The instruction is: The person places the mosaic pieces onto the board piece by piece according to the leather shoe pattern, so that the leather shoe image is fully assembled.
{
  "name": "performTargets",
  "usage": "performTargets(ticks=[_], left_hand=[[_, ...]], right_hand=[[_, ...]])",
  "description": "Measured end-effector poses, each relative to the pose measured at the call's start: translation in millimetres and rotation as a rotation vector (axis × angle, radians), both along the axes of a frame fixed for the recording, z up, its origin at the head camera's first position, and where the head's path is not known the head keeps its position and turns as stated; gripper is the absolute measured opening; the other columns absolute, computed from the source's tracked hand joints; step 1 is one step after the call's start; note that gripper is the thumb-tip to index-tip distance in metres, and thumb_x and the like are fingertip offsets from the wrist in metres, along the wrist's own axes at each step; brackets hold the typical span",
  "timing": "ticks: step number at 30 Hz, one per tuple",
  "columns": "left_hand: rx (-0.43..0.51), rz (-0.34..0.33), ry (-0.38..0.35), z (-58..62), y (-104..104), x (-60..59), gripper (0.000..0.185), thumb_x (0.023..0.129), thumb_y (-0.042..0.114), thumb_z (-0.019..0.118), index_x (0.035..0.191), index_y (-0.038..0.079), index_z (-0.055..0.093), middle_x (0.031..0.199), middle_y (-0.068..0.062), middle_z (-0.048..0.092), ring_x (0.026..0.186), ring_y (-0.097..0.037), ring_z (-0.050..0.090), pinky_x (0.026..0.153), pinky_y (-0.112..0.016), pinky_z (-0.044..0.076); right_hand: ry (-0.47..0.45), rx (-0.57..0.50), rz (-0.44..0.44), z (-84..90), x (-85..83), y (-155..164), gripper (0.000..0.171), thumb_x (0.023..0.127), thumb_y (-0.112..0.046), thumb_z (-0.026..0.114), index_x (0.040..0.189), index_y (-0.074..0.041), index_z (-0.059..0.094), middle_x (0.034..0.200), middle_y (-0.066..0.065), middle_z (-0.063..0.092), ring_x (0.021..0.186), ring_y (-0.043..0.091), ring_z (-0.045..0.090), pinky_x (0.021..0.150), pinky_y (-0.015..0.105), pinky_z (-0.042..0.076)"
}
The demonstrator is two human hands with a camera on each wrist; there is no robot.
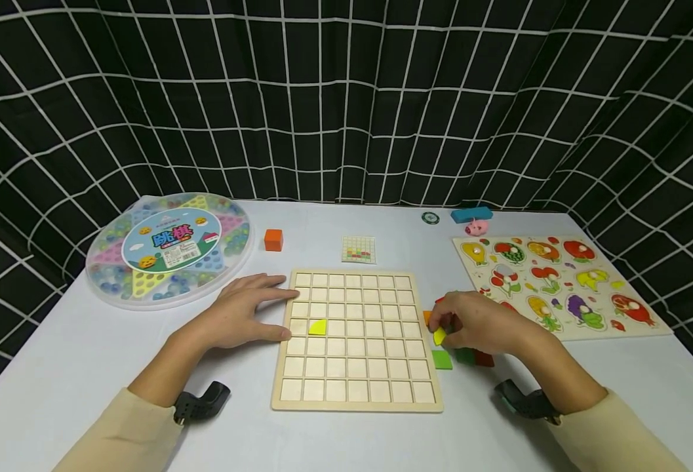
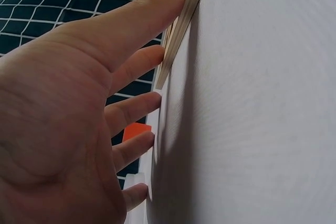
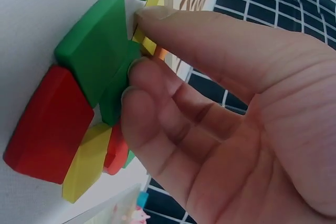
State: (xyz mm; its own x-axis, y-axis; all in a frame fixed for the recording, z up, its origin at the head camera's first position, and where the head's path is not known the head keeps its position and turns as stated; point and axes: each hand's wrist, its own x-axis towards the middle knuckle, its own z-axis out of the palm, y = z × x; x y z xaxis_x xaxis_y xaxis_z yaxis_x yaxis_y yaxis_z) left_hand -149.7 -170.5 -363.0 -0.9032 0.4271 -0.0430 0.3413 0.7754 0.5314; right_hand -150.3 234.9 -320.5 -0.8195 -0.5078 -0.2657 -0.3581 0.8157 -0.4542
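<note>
A wooden grid board point(image 1: 358, 408) lies flat at the middle of the table, with a yellow rounded-corner tile point(image 1: 318, 327) in one of its left cells. My left hand point(image 1: 234, 314) touches the board's left edge with thumb and forefinger extended. Right of the board, my right hand point(image 1: 478, 321) pinches a yellow tile point(image 1: 438, 336) between thumb and fingers. Around that hand are loose tiles: a light green square point(image 1: 442, 359), a dark green tile point(image 3: 94, 45), a red tile point(image 3: 50, 124) and another yellow tile point(image 3: 86, 161). The fingers partly hide this pile.
A round marble-game box point(image 1: 237, 269) sits at the left, an orange cube point(image 1: 273, 240) beside it. Behind the board lies a small pattern card point(image 1: 358, 250). A fruit puzzle board point(image 1: 612, 331), pig figure point(image 1: 476, 227), blue block point(image 1: 471, 215) and round chip point(image 1: 431, 217) are at the right.
</note>
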Motion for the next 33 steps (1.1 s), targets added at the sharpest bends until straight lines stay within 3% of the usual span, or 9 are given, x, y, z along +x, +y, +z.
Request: performTargets(ticks=[6, 12, 20, 33], left_hand=[[0.004, -0.006, 0.012, -0.6, -1.1, 0.3, 0.067, 0.082, 0.05, 0.084, 0.142, 0.027, 0.065, 0.161, -0.011, 0.045, 0.153, -0.043, 0.029, 0.123, -0.067, 0.018], [0.001, 0.001, -0.004, -1.1, -0.8, 0.7, 0.067, 0.082, 0.051, 0.083, 0.142, 0.028, 0.065, 0.162, -0.01, 0.044, 0.154, -0.043, 0.027, 0.123, -0.067, 0.017], [0.003, 0.001, -0.002, 0.7, -0.7, -0.2, 0.067, 0.082, 0.049, 0.083, 0.142, 0.028, 0.065, 0.162, -0.01, 0.044, 0.154, -0.042, 0.027, 0.123, -0.066, 0.017], [0.001, 0.007, -0.014, -1.1, -0.3, 0.6, 0.067, 0.082, 0.051, 0.083, 0.142, 0.029, 0.064, 0.163, -0.008, 0.044, 0.155, -0.042, 0.026, 0.124, -0.066, 0.017]], right_hand=[[0.004, 0.01, 0.003, -0.6, 0.2, -0.7, 0.022, 0.083, -0.002, 0.083, 0.095, -0.019, 0.075, 0.092, -0.003, 0.06, 0.085, 0.015, 0.054, 0.069, 0.023, 0.049], [0.03, 0.012, 0.009, -0.3, 1.4, -2.0, 0.02, 0.083, -0.003, 0.083, 0.086, -0.02, 0.073, 0.091, -0.002, 0.058, 0.083, 0.015, 0.054, 0.068, 0.023, 0.051], [0.04, 0.064, -0.027, 1.9, 4.8, 1.1, 0.019, 0.083, -0.008, 0.084, 0.097, -0.019, 0.076, 0.091, -0.004, 0.062, 0.083, 0.014, 0.054, 0.069, 0.025, 0.051], [0.045, 0.066, -0.026, 3.2, 5.1, 0.3, 0.017, 0.084, -0.008, 0.085, 0.091, -0.019, 0.074, 0.088, -0.005, 0.062, 0.082, 0.014, 0.054, 0.069, 0.025, 0.051]])
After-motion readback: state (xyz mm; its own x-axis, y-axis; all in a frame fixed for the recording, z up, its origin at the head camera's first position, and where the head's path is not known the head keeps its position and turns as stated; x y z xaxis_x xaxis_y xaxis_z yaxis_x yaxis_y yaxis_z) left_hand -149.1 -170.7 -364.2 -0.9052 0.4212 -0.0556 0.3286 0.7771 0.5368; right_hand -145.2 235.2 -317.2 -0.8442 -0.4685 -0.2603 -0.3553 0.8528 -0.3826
